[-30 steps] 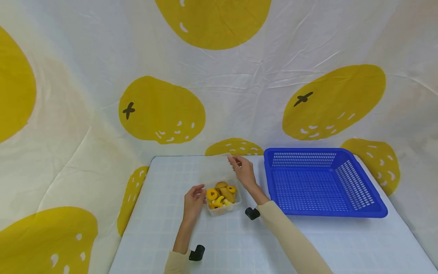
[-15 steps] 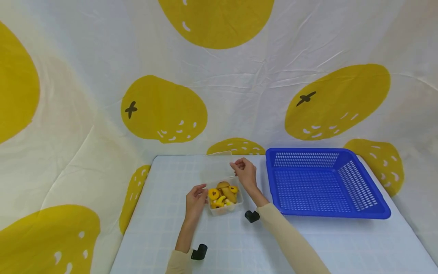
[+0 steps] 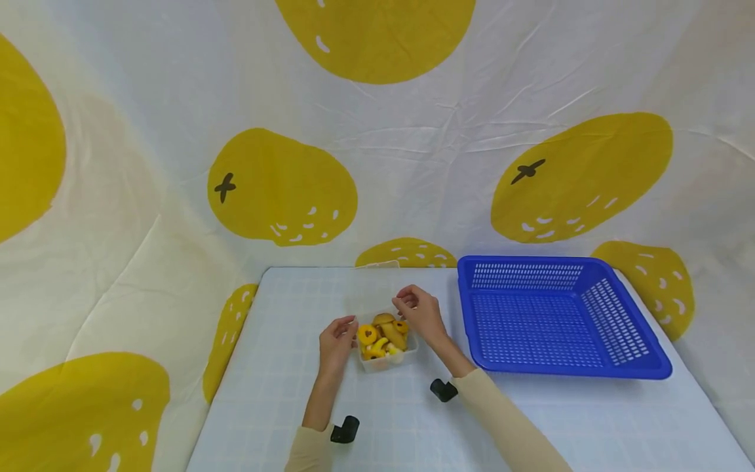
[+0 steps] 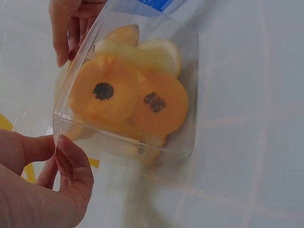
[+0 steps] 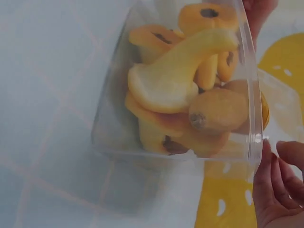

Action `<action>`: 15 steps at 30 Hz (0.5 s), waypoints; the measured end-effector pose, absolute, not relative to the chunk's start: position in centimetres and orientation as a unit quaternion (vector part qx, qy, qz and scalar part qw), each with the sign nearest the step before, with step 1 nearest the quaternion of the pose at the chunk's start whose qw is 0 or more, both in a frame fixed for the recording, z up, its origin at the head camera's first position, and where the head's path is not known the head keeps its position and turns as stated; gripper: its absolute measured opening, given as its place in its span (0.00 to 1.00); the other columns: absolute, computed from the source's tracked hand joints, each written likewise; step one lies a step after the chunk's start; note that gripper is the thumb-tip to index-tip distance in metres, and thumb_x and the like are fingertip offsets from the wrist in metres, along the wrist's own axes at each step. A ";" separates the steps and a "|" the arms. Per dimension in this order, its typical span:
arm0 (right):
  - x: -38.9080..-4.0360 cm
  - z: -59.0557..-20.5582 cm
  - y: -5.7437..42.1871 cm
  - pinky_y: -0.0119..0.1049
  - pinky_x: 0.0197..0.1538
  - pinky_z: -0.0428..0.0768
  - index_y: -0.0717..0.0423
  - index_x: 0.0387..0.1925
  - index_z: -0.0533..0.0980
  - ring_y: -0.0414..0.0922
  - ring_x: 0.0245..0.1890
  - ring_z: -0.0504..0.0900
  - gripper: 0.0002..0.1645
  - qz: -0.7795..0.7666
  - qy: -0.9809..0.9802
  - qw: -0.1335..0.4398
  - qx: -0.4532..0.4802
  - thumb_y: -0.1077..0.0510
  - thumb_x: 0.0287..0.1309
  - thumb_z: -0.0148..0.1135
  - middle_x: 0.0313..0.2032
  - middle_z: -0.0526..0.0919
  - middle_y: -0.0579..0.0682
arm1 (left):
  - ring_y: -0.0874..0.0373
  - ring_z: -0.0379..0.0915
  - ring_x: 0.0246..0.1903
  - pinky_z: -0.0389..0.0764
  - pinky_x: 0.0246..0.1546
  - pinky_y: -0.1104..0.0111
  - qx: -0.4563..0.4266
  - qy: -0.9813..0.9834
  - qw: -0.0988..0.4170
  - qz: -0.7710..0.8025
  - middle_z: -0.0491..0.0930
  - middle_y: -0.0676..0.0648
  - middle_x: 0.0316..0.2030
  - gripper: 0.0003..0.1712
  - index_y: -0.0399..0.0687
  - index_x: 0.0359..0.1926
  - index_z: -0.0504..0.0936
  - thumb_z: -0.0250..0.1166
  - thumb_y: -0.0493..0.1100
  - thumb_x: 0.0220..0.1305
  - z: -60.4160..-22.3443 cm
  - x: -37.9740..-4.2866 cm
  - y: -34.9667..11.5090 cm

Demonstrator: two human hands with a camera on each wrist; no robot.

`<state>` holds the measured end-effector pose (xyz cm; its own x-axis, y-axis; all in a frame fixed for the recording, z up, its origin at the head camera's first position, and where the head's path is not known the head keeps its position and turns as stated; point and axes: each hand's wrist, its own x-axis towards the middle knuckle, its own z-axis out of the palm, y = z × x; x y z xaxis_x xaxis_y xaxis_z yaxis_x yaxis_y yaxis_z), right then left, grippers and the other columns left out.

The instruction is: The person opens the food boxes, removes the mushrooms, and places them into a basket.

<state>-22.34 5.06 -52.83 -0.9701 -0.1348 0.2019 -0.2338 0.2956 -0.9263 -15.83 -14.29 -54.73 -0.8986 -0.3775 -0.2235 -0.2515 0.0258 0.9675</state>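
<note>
A clear plastic box [image 3: 389, 364] stands on the table before me, holding several yellow and orange fruit-like pieces [image 3: 382, 335]. Some are halves with dark seedy centres [image 4: 103, 91]; one is a pale yellow curved piece [image 5: 166, 85]. Its clear lid [image 3: 374, 288] is raised behind it. My left hand [image 3: 336, 344] pinches the box's left rim between thumb and finger, plain in the left wrist view. At the back right corner is my right hand [image 3: 420, 313]; in the right wrist view a fingertip is at the rim and the thumb is apart.
A blue slotted basket [image 3: 537, 328] stands to the right on the table [image 3: 265, 367], which has a pale checked cover. Behind and to the left hangs a white cloth [image 3: 413, 164] printed with large yellow fruit.
The right hand has let go of the lid's edge and come down to the box's back right corner. The lid stays raised. The left hand keeps its place.
</note>
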 end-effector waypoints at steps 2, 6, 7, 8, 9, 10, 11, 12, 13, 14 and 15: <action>-21.9 -52.7 5.0 0.37 0.36 0.86 0.61 0.41 0.80 0.51 0.30 0.85 0.06 0.557 -0.818 0.039 0.138 0.62 0.65 0.69 0.31 0.85 0.54 | 0.55 0.75 0.35 0.81 0.32 0.75 0.224 -0.707 0.045 -0.669 0.83 0.40 0.45 0.16 0.37 0.56 0.83 0.65 0.42 0.74 -54.8 -15.9 -14.3; -21.2 -52.6 4.9 0.37 0.43 0.86 0.63 0.44 0.80 0.44 0.34 0.82 0.08 0.511 -0.842 0.027 0.171 0.63 0.66 0.69 0.33 0.84 0.49 | 0.55 0.75 0.37 0.81 0.33 0.74 0.229 -0.692 0.038 -0.684 0.83 0.39 0.48 0.16 0.36 0.56 0.82 0.65 0.41 0.74 -54.7 -15.9 -14.5; -21.0 -52.6 4.8 0.37 0.44 0.85 0.64 0.45 0.80 0.44 0.34 0.81 0.09 0.505 -0.845 0.019 0.177 0.64 0.66 0.68 0.34 0.83 0.49 | 0.55 0.75 0.38 0.81 0.34 0.74 0.232 -0.687 0.035 -0.687 0.83 0.39 0.49 0.17 0.36 0.57 0.82 0.65 0.41 0.74 -54.7 -15.8 -14.5; -20.8 -52.5 4.8 0.37 0.44 0.85 0.65 0.46 0.80 0.44 0.35 0.81 0.10 0.500 -0.846 0.014 0.184 0.64 0.66 0.68 0.35 0.83 0.50 | 0.54 0.75 0.38 0.81 0.35 0.73 0.234 -0.684 0.031 -0.690 0.83 0.39 0.49 0.17 0.37 0.57 0.82 0.65 0.41 0.74 -54.7 -15.8 -14.6; -20.6 -52.4 4.8 0.38 0.44 0.85 0.66 0.46 0.80 0.45 0.35 0.81 0.10 0.495 -0.848 0.012 0.190 0.64 0.66 0.68 0.35 0.83 0.50 | 0.54 0.75 0.39 0.82 0.36 0.73 0.238 -0.680 0.028 -0.693 0.83 0.39 0.50 0.17 0.37 0.57 0.82 0.65 0.42 0.74 -54.7 -15.8 -14.6; -20.4 -52.4 4.8 0.39 0.45 0.85 0.66 0.46 0.80 0.45 0.36 0.81 0.10 0.489 -0.850 0.010 0.196 0.64 0.66 0.68 0.36 0.83 0.51 | 0.54 0.75 0.39 0.82 0.36 0.73 0.241 -0.676 0.024 -0.695 0.83 0.40 0.50 0.17 0.38 0.57 0.83 0.65 0.42 0.73 -54.7 -15.8 -14.7; -20.2 -52.3 4.8 0.40 0.45 0.86 0.66 0.46 0.80 0.46 0.36 0.81 0.10 0.483 -0.852 0.007 0.201 0.64 0.66 0.68 0.36 0.83 0.52 | 0.53 0.75 0.39 0.82 0.37 0.72 0.243 -0.673 0.021 -0.698 0.83 0.40 0.51 0.17 0.38 0.58 0.82 0.65 0.42 0.73 -54.7 -15.8 -14.7; -20.0 -52.2 4.8 0.41 0.46 0.86 0.66 0.46 0.80 0.46 0.37 0.82 0.11 0.474 -0.856 0.004 0.206 0.64 0.66 0.68 0.37 0.83 0.53 | 0.53 0.75 0.40 0.82 0.37 0.72 0.244 -0.672 0.019 -0.699 0.83 0.40 0.51 0.18 0.38 0.58 0.82 0.65 0.42 0.73 -54.7 -15.8 -14.7; -19.9 -52.1 4.8 0.42 0.46 0.85 0.66 0.47 0.80 0.47 0.38 0.82 0.11 0.465 -0.860 -0.003 0.209 0.63 0.66 0.68 0.39 0.83 0.53 | 0.53 0.75 0.40 0.82 0.38 0.72 0.247 -0.670 0.017 -0.700 0.83 0.40 0.51 0.18 0.38 0.58 0.83 0.65 0.42 0.73 -54.8 -15.9 -14.7; -19.8 -52.1 4.7 0.42 0.47 0.85 0.65 0.47 0.80 0.47 0.39 0.82 0.11 0.457 -0.864 -0.009 0.213 0.63 0.66 0.68 0.40 0.83 0.54 | 0.53 0.75 0.40 0.82 0.38 0.72 0.248 -0.668 0.016 -0.701 0.83 0.40 0.51 0.18 0.38 0.58 0.82 0.66 0.43 0.73 -54.8 -15.9 -14.7; -19.6 -52.0 4.7 0.43 0.47 0.85 0.64 0.48 0.80 0.47 0.40 0.82 0.12 0.448 -0.867 -0.017 0.216 0.62 0.66 0.68 0.41 0.83 0.54 | 0.53 0.75 0.39 0.82 0.38 0.72 0.249 -0.666 0.016 -0.704 0.83 0.40 0.51 0.18 0.38 0.58 0.82 0.66 0.43 0.73 -54.8 -15.9 -14.7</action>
